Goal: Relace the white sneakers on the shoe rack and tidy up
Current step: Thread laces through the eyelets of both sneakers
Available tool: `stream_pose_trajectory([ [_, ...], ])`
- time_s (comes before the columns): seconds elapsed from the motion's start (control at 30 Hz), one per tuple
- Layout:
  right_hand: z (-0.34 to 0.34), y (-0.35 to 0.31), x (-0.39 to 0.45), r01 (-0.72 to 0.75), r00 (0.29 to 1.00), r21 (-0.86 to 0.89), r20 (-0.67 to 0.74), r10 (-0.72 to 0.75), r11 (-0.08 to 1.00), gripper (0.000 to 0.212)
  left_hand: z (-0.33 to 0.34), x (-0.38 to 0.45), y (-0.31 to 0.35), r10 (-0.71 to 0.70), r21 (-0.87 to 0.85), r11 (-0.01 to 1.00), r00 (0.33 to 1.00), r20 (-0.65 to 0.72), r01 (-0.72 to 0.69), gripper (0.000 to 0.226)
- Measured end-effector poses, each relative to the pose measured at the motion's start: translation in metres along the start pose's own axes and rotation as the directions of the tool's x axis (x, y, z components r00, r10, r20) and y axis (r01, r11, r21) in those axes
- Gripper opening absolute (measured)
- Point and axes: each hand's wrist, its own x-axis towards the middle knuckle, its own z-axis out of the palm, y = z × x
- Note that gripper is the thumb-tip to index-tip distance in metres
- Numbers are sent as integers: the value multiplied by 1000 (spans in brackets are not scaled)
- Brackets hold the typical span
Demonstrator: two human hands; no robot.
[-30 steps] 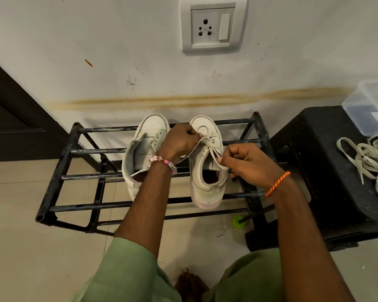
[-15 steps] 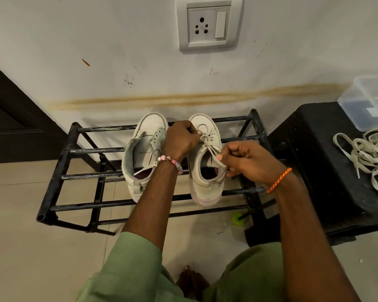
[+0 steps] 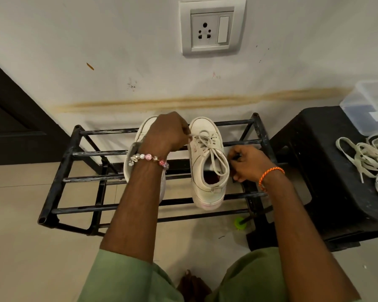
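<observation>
A clear plastic container (image 3: 368, 105) sits at the back right corner of a black stool (image 3: 314, 171); something dark lies along its bottom, too blurred to name. In front of it on the stool's top lies a loose heap of white laces (image 3: 367, 158), apart from the container.

On the top tier of the black metal shoe rack (image 3: 59, 171) two white sneakers stand side by side, toes toward the wall and heels toward the rack's front edge. The right sneaker (image 3: 207, 171) is laced: flat off-white lace (image 3: 207, 140) crosses several times over the tongue and falls in loops down into the shoe's open mouth, where a dark red lining shows. Its leather is scuffed and slightly yellowed, with a pinkish tint at the heel sole.

The left hand (image 3: 166, 132) is curled above the left sneaker (image 3: 144, 129), covering most of it, and its fingertips pinch a strand of the lace at the near-toe side of the right sneaker. The right hand (image 3: 248, 162) is just beside the right sneaker's outer side, near the rack's right edge, with fingers curled inward; whether it holds a lace end cannot be told. A beaded bracelet (image 3: 148, 159) circles the left wrist and an orange cord (image 3: 270, 175) the right.
</observation>
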Motion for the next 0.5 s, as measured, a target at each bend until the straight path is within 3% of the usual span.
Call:
stream_pose_trajectory([
  [0.1, -1, -2, 1, -34, 997, 195, -65, 47, 980, 7, 6, 3, 3, 89, -244, 959, 971, -221, -143, 14],
  [0.2, -3, -9, 3, 77, 973, 520, -225, 50, 851, 8, 17, 5, 7, 93, -444, 878, 974, -209, -179, 25],
  [0.3, -5, -19, 7, 228, 935, 765, -344, 83, 603, 19, 30, 8, 3, 26, -456, 887, 995, -100, -69, 16],
  [0.43, -7, -29, 18, 251, 950, 955, -274, 146, 157, 8, 45, 4, -4, -1, -424, 905, 996, -90, -37, 21],
  [0.5, -12, -33, 23, 263, 952, 964, -265, 154, 36, 9, 47, 5, -5, -5, -460, 887, 994, -107, -45, 15],
])
